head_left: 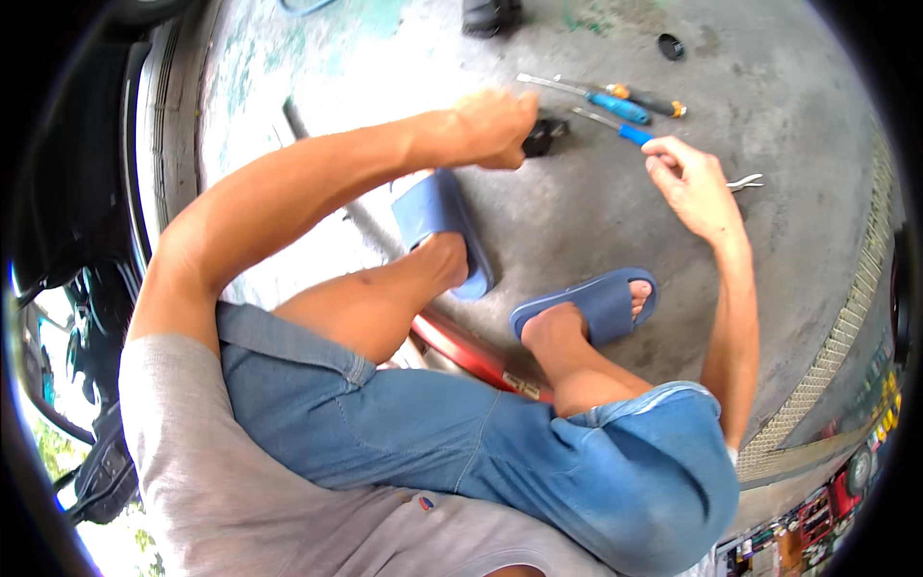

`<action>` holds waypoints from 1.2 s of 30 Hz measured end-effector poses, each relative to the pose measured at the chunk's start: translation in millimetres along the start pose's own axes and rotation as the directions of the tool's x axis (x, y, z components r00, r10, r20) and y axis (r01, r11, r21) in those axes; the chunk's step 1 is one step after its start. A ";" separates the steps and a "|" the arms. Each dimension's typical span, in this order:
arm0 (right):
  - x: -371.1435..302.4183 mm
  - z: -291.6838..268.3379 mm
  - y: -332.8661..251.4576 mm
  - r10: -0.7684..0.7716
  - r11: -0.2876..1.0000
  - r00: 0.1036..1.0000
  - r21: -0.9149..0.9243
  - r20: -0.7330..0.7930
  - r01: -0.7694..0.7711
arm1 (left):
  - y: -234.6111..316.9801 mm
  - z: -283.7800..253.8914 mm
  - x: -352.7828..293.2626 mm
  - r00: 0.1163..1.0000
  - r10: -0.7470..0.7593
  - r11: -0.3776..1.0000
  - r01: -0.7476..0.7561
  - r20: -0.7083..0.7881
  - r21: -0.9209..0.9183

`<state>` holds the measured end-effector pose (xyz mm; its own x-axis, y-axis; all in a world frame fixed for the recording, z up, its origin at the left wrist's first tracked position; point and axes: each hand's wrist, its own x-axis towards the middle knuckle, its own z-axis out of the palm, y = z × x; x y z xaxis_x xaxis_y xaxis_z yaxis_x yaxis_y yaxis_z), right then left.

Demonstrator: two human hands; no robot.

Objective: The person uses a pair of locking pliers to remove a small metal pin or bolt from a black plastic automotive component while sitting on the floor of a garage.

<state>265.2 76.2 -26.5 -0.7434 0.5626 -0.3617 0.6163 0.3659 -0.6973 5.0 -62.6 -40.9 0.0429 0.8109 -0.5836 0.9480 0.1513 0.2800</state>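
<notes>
My left hand (495, 130) is closed like a fist, a little blurred, at the far middle. From its fingertips sticks out a small black part (545, 140), gripped low over the concrete floor; the fingers hide some of it. On the right, my right hand (690, 188) pinches the handle end of a blue-handled screwdriver (633, 134), whose metal shaft points left toward the black part, apart from it. Just beyond lie a second blue screwdriver (620, 108) and a black-and-orange-handled screwdriver (654, 100). Silver pliers-like jaws (745, 183) show beside my right wrist.
A round black cap (670, 46) and a black block-like part (490, 17) lie farther off. My feet in blue slides (596, 306) flank the work spot. Below me is a red curved object (466, 348). A metal grating strip (817, 370) runs along the right; a dark vehicle (82, 173) stands left.
</notes>
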 end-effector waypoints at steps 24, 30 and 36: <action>-34.6 21.1 110.4 0.205 0.867 0.950 -0.406 -0.236 -0.288 | -7.7 -21.7 24.8 0.898 -0.159 0.977 0.204 0.411 -0.068; -48.7 29.7 127.7 0.217 0.729 0.956 -0.618 -0.198 -0.293 | -10.5 -19.9 26.2 0.896 -0.172 0.957 0.250 0.409 -0.147; -37.2 33.7 127.3 0.123 0.645 0.968 -0.723 -0.221 -0.247 | -32.1 -21.0 14.5 0.946 -0.061 0.934 0.166 0.318 -0.316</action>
<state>362.6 76.9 -122.7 -0.5859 0.7531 -0.2992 0.7693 0.6330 0.0868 -31.4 -43.8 -42.3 0.0835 0.5782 -0.8116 0.7932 0.4544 0.4053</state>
